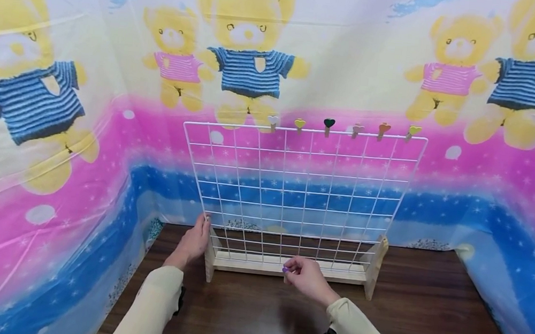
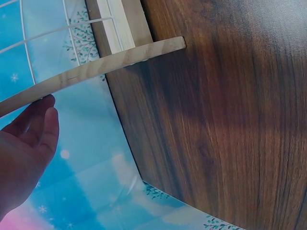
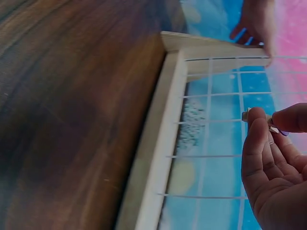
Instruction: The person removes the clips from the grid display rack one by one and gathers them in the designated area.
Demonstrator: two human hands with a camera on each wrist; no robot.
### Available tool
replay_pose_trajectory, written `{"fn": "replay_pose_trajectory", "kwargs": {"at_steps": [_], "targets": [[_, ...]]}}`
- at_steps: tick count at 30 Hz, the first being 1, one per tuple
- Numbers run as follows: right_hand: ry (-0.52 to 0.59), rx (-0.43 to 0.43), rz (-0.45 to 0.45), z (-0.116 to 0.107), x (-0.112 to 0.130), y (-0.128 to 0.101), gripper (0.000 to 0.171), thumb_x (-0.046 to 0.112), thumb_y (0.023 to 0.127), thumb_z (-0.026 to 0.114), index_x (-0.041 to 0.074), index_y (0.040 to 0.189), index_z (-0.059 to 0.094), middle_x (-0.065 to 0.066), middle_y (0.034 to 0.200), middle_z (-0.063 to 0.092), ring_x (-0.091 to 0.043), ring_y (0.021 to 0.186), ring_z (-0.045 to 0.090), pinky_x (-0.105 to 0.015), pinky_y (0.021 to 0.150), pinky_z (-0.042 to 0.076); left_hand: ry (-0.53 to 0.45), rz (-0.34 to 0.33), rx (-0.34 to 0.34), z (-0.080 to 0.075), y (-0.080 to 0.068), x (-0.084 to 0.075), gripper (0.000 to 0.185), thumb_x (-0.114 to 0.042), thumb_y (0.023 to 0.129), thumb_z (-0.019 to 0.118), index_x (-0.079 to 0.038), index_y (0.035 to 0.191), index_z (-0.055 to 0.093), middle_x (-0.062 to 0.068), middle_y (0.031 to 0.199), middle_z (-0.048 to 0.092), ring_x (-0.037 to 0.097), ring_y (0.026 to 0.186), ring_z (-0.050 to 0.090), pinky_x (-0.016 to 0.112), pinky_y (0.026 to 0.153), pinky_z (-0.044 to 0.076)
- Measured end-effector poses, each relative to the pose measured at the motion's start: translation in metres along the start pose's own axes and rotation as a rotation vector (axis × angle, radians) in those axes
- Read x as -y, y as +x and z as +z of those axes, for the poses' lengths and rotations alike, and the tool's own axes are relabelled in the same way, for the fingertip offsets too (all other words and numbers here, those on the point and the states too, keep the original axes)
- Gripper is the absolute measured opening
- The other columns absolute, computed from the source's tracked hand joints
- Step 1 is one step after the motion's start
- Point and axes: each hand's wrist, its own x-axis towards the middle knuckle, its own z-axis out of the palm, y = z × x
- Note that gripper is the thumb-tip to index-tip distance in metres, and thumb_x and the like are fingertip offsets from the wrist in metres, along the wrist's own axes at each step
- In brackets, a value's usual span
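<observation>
My right hand point(image 1: 306, 279) pinches a small wooden clothespin with a purple top point(image 1: 285, 269) between thumb and fingertip, in front of the lower part of a white wire grid point(image 1: 283, 190). The right wrist view shows the clothespin's wooden end poking out past the fingertip. A pale wooden stand point(image 1: 257, 269) with two side legs carries the grid upright, leaning back a little. At the stand's left leg, my left hand point(image 1: 194, 239) touches the wood from outside; its fingers look extended in the left wrist view.
Along the grid's top wire sit several heart-topped clothespins, among them a dark green one point(image 1: 329, 123) and an orange one point(image 1: 384, 128). The stand rests on a dark wood table point(image 1: 427, 311). Behind and beside it hangs a bear-printed cloth point(image 1: 355, 62).
</observation>
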Motion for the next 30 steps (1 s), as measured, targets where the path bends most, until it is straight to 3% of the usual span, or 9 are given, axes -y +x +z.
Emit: {"fn": "replay_pose_trajectory", "kwargs": {"at_steps": [9,20,30], "targets": [[0.053,0.046,0.007,0.02,-0.025,-0.008,0.013,-0.007,0.082,0.061,-0.005,0.094,0.062,-0.01,0.077,0.064,-0.017,0.063,0.062,-0.028,0.056,0.051,0.004,-0.013,0.006,-0.001,0.0,-0.001,0.049,-0.035,0.105,0.014,-0.012,0.148,0.017,0.029,0.131,0.048,0.045,0.114,0.05,0.056,0.088,0.041],[-0.091,0.113,0.006,0.037,-0.052,-0.016,0.008,0.003,0.084,0.067,0.004,0.092,0.066,0.003,0.077,0.062,-0.008,0.067,0.056,-0.025,0.061,0.047,-0.019,-0.006,0.029,-0.001,-0.001,0.001,0.053,-0.038,0.105,0.012,-0.009,0.149,0.015,0.031,0.137,0.041,0.046,0.121,0.044,0.057,0.095,0.036],[-0.082,0.154,-0.005,0.054,-0.058,-0.02,0.004,0.002,0.084,0.067,0.003,0.088,0.065,0.004,0.072,0.061,-0.006,0.06,0.056,-0.024,0.058,0.048,-0.032,-0.01,0.036,-0.001,0.0,0.0,0.055,-0.041,0.105,0.011,-0.009,0.15,0.013,0.031,0.137,0.041,0.045,0.12,0.045,0.057,0.093,0.038]]}}
